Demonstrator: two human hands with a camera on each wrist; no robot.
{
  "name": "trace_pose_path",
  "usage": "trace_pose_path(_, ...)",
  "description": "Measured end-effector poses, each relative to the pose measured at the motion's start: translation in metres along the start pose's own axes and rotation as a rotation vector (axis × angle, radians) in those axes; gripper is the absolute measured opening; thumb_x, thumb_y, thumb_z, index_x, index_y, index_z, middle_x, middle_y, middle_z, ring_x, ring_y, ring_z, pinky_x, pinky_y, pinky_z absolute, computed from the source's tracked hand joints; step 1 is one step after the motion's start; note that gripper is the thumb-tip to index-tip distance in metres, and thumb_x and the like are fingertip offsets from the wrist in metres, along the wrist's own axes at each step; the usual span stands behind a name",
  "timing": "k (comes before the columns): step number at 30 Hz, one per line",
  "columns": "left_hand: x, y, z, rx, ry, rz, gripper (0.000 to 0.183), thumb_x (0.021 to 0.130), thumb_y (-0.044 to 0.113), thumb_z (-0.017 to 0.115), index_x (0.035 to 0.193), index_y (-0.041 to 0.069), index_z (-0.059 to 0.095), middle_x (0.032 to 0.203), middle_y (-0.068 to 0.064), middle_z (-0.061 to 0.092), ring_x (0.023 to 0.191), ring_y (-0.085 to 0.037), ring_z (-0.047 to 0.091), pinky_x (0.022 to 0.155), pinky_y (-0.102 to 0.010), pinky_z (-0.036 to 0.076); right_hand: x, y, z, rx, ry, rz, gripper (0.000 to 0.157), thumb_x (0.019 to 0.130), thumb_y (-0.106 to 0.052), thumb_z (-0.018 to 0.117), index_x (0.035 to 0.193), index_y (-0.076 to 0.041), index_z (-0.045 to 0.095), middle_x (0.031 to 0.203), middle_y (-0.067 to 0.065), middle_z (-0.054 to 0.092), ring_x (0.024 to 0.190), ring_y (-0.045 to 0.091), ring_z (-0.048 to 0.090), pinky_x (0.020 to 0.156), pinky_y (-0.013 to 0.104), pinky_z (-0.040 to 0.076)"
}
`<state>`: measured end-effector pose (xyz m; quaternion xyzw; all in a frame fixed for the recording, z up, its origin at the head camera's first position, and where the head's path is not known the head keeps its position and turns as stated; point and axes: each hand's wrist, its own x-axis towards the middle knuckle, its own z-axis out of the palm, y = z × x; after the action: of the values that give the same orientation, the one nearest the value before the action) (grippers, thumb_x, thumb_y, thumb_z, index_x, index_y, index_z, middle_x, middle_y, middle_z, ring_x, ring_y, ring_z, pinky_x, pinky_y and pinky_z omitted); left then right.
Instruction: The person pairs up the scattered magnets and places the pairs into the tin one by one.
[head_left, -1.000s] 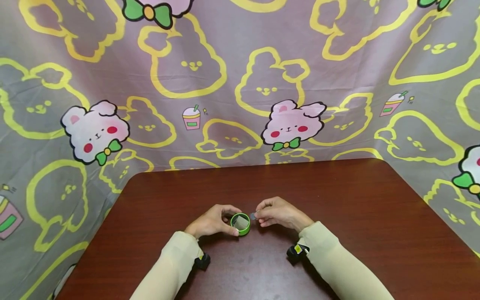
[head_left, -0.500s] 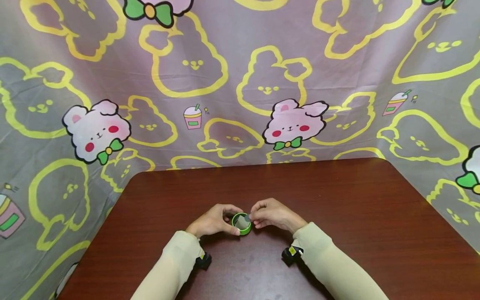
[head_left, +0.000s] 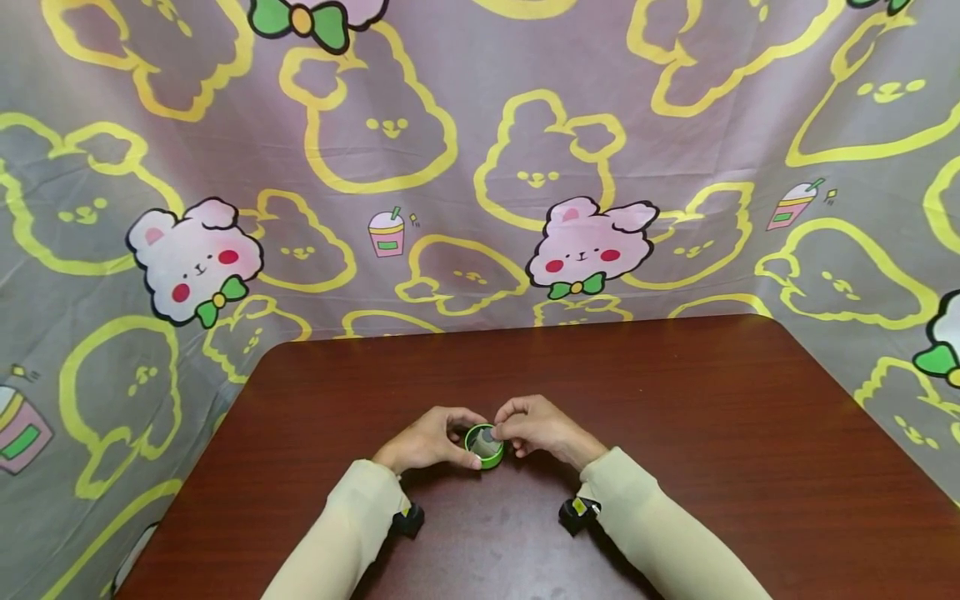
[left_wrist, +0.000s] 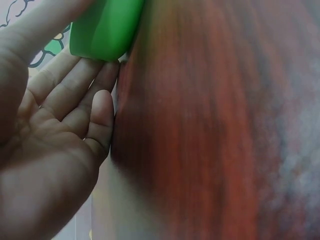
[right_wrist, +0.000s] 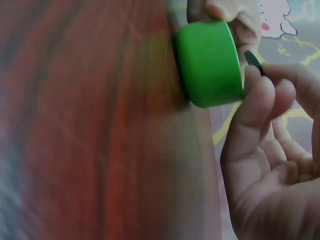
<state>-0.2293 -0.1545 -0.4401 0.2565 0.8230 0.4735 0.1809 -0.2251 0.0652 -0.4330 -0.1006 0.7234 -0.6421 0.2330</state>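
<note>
Near the middle of the table, my left hand (head_left: 429, 439) holds a round, open-topped green container (head_left: 491, 462) between thumb and fingers. A flat greyish-beige piece (head_left: 482, 447) shows inside it. In the right wrist view, the green container (right_wrist: 210, 65) stands upright on the table. My right hand (head_left: 546, 431) pinches a small, thin, dark disc (right_wrist: 253, 61) between thumb and forefinger, just above the container's rim. The left wrist view shows the green container (left_wrist: 105, 30) against the fingers, its upper part cut off by the frame.
The dark reddish-brown wooden table (head_left: 675, 392) has rounded far corners. Behind it and along both sides hangs a grey-pink cloth (head_left: 450, 125) with cartoon bears and rabbits. A small black camera (head_left: 407, 521) is worn at the left wrist, another camera (head_left: 577, 515) at the right.
My right hand has moved left with the disc, from beside the container to over its opening. The left hand keeps its grip on the container, nearly in place.
</note>
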Motion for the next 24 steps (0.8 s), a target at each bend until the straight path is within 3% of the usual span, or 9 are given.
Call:
trace_pose_path(8,0.004,0.001,0.003,-0.005,0.021,0.025,0.051,0.067,0.016,0.084,0.113,0.010,0.063,0.104,-0.001,0.066,0.093,-0.015,0.060,0.078,-0.030,0.047,-0.005,-0.001,0.008,-0.006,0.130,-0.005,0.020,0.074,-0.008,0.073,0.089,0.000,0.061,0.061,0.002,0.054,0.049,0.011,0.050,0.047,0.026,0.048)
trace_pose_path(17,0.003,0.001,0.009,0.002,0.081,0.008,0.051,0.065,0.017,0.086,0.110,0.008,0.064,0.102,-0.001,0.066,0.093,-0.015,0.059,0.076,-0.027,0.047,-0.005,0.001,0.018,-0.010,0.192,-0.038,0.017,0.076,-0.002,0.070,0.088,0.003,0.060,0.064,0.008,0.062,0.047,0.011,0.054,0.047,0.029,0.051)
trace_pose_path(20,0.002,0.004,0.011,0.005,0.099,0.019,0.049,0.066,0.013,0.085,0.110,0.006,0.064,0.102,-0.003,0.066,0.095,-0.019,0.060,0.077,-0.032,0.048,-0.005,0.000,0.020,-0.021,0.216,-0.052,0.017,0.075,-0.001,0.071,0.087,0.004,0.060,0.066,0.011,0.064,0.046,0.011,0.054,0.046,0.029,0.051)
trace_pose_path(24,-0.004,0.021,0.011,-0.013,0.106,0.043,0.047,0.067,0.007,0.083,0.109,0.000,0.063,0.102,-0.010,0.065,0.098,-0.029,0.059,0.080,-0.043,0.046,-0.005,-0.002,0.021,-0.039,0.234,-0.055,0.017,0.075,-0.002,0.071,0.086,0.004,0.060,0.068,0.014,0.065,0.046,0.013,0.056,0.046,0.030,0.051)
